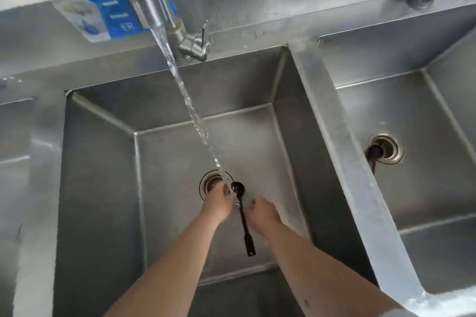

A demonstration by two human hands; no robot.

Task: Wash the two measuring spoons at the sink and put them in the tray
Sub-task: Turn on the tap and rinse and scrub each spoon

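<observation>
Head view, measuring spoon (243, 216) mid-basin, walls clear

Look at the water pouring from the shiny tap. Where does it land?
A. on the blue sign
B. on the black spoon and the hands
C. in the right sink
B: the stream of water falls on the bowl of the black plastic measuring spoon by the left hand, in the middle steel sink.
</observation>
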